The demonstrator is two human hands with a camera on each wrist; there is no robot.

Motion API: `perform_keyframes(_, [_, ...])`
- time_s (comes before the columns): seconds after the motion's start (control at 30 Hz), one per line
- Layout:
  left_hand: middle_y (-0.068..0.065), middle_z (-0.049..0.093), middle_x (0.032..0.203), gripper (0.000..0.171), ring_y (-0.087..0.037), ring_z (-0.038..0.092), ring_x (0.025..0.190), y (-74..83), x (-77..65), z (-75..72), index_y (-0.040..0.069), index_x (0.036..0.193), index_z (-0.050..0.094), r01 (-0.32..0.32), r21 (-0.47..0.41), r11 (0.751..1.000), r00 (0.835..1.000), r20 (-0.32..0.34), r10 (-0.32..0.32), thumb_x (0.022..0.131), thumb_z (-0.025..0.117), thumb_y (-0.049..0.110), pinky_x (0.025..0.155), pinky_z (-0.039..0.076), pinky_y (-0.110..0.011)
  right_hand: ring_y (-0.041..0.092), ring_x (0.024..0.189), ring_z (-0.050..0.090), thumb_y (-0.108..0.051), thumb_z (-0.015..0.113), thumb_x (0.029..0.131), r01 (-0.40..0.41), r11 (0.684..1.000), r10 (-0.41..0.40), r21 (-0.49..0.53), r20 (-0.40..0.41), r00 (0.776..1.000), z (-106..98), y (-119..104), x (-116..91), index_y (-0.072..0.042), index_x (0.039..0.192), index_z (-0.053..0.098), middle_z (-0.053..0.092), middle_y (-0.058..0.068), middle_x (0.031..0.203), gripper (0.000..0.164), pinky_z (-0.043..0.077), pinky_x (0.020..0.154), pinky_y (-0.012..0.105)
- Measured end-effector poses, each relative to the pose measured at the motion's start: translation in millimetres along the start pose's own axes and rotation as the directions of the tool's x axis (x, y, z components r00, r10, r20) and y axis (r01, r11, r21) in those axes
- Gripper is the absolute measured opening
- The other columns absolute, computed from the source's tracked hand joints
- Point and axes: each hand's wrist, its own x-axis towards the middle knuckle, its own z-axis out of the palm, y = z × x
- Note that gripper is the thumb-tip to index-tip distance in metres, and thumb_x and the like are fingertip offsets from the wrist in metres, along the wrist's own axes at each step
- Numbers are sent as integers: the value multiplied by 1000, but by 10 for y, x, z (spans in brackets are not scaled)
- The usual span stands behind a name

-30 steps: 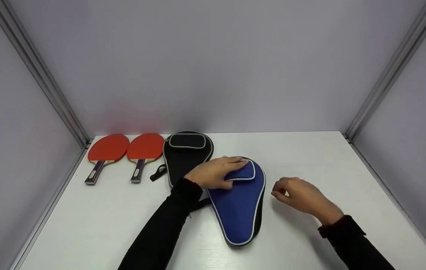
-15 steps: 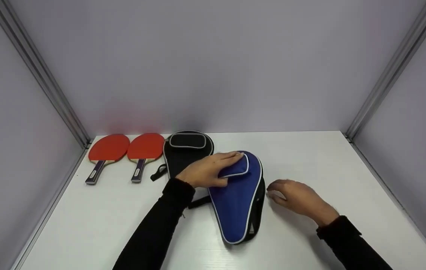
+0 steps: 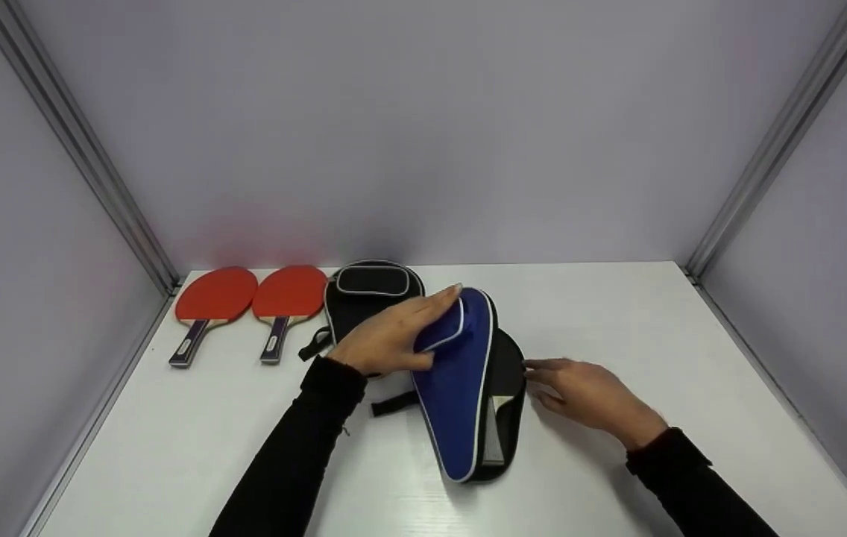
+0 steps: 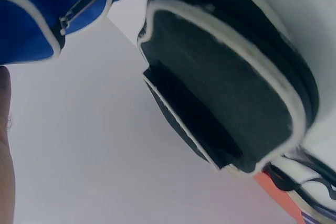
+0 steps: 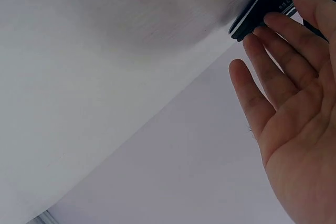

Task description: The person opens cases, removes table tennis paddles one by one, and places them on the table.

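A blue table tennis paddle case (image 3: 453, 418) with white piping lies mid-table, its front cover tilted up toward the left. Its black lower half (image 3: 509, 373) shows along the right side, with a grey-white piece (image 3: 494, 436) inside. My left hand (image 3: 390, 335) holds the cover by its small pocket, thumb on the front and fingers over the top. At the case's right edge, the extended fingers of my right hand (image 3: 591, 395) touch the black half. The right wrist view shows this hand palm-on, fingertips against the dark rim (image 5: 273, 3).
A black paddle case (image 3: 360, 317) lies behind my left hand, partly covered by it. Two red paddles (image 3: 216, 294) rest farther left, handles toward me. Black straps (image 3: 394, 404) stick out left of the cases. Grey walls enclose the white table (image 3: 655, 321).
The blue cover has risen and swung left with my left hand, exposing the black inside. My right hand has moved slightly left to the case's edge, its fingers straightening.
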Motion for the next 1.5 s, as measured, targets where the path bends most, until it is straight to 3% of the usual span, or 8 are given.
perform_keyframes(0.23, [-4,35,194,120,-29,53,171,-70,-104,-57,22,191,15,-63,63,996,996,-61,67,97,89,19,142,47,-49,33,128,84,-14,84,108,33,997,-33,-72,1,999,39,10,11,-8,139,86,83,11,149,31,75,95,50])
perform_keyframes(0.57, [-4,37,194,116,-28,47,176,-130,-252,-103,17,189,26,-91,182,979,984,-133,116,96,95,24,144,44,-51,28,114,88,-8,92,99,98,978,-120,-185,-114,986,105,4,56,-10,119,90,89,7,130,20,76,88,46])
perform_keyframes(0.83, [2,35,195,116,-27,49,175,-137,-359,-115,24,188,31,-47,177,983,988,-137,72,93,98,21,143,46,-52,27,104,88,-5,90,97,67,977,-99,-202,-153,983,135,0,32,-11,112,88,90,6,122,16,74,78,46])
perform_keyframes(1.17, [2,42,192,105,-30,60,166,-209,-553,-108,23,184,41,0,178,984,982,-188,34,98,99,34,134,56,-55,24,103,89,-6,91,96,101,959,-151,-265,-176,973,189,-2,17,-13,113,90,91,3,122,18,74,75,43])
perform_keyframes(1.33, [2,49,189,91,-32,64,163,-260,-650,-119,21,182,45,20,204,979,974,-224,27,106,90,39,133,57,-54,21,100,88,-7,92,95,89,960,-143,-265,-192,971,183,0,26,-15,110,90,90,0,118,17,72,73,41])
perform_keyframes(1.5, [-1,53,186,75,-33,64,163,-290,-746,-151,21,182,46,69,210,975,976,-217,-22,116,75,42,133,57,-57,21,88,84,-5,92,91,51,956,-122,-290,-231,965,172,68,-3,-14,100,86,88,-1,108,14,68,63,40])
